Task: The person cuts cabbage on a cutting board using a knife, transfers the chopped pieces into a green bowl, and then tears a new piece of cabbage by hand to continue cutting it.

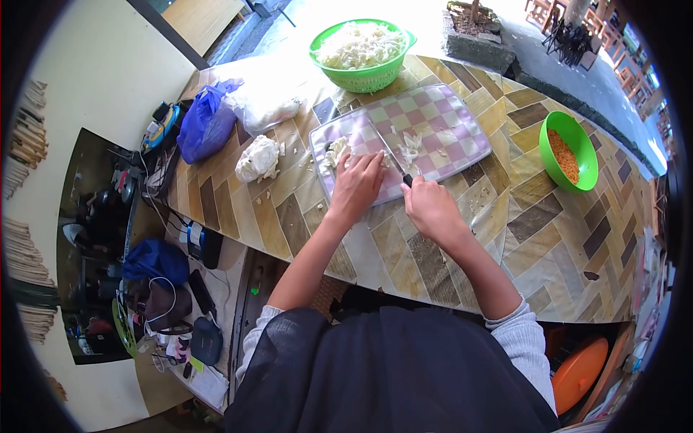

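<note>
My right hand [433, 209] is wrapped round the black handle of a knife [385, 143], whose blade points away across a pink-and-white checked cutting board [451, 119]. Just left of the blade, my left hand [359, 182] presses its fingers down on a pale piece of what looks like cabbage [335, 152]. The fingers partly cover that piece. Thin white shreds [410, 147] lie on the board to the right of the blade. A larger pale chunk of cabbage [258, 159] rests on the table, left of the board.
Behind the board stands a green colander [361, 78] heaped with white shreds. A green bowl [588, 160] with orange crumbly food sits at the right. Blue [204, 126] and clear [267, 108] plastic bags lie at the left. Scraps dot the patterned tablecloth [548, 245].
</note>
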Demonstrator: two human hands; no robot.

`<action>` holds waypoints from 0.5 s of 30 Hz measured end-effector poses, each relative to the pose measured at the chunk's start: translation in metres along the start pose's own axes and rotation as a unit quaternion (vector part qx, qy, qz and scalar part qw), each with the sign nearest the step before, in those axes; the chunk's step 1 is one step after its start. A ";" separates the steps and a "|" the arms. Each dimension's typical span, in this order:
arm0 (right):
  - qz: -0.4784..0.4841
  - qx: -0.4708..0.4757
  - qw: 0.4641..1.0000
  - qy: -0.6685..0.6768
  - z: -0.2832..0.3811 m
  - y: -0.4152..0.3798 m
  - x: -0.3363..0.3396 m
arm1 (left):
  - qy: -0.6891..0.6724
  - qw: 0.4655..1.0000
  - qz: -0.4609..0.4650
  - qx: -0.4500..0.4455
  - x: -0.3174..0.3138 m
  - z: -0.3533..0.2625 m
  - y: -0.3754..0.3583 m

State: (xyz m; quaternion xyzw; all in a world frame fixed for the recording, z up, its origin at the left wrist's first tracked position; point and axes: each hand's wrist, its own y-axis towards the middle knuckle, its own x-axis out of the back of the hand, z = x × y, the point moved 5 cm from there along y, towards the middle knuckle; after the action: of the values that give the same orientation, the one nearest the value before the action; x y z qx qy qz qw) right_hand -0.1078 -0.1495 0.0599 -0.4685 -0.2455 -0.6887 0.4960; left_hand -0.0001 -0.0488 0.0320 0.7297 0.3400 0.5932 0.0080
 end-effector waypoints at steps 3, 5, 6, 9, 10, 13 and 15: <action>-0.002 -0.008 1.000 0.004 0.001 -0.001 -0.001 | 0.019 1.000 0.016 -0.009 -0.003 -0.004 -0.005; -0.012 -0.029 1.000 -0.001 0.003 -0.002 -0.015 | 0.030 0.999 0.009 -0.006 -0.009 -0.003 -0.009; -0.015 -0.033 0.999 0.003 0.004 0.001 -0.018 | 0.035 0.999 0.005 -0.006 -0.010 -0.004 -0.010; -0.017 -0.037 0.999 0.026 0.002 0.010 -0.029 | 0.027 1.000 0.008 0.003 -0.011 -0.003 -0.010; -0.016 -0.029 0.999 0.039 -0.001 0.019 -0.028 | 0.029 1.000 0.008 0.004 -0.011 -0.002 -0.009; 0.008 -0.004 0.997 0.073 -0.007 0.035 -0.016 | 0.026 1.000 0.009 -0.001 -0.010 -0.001 -0.008; 0.022 -0.003 0.997 0.077 -0.005 0.032 -0.007 | 0.029 1.000 0.012 0.002 -0.010 -0.001 -0.008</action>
State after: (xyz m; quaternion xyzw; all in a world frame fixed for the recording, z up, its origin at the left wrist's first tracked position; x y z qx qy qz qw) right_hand -0.0796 -0.1627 0.0476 -0.4210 -0.1945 -0.7120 0.5273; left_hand -0.0056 -0.0477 0.0205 0.7161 0.3327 0.6135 -0.0099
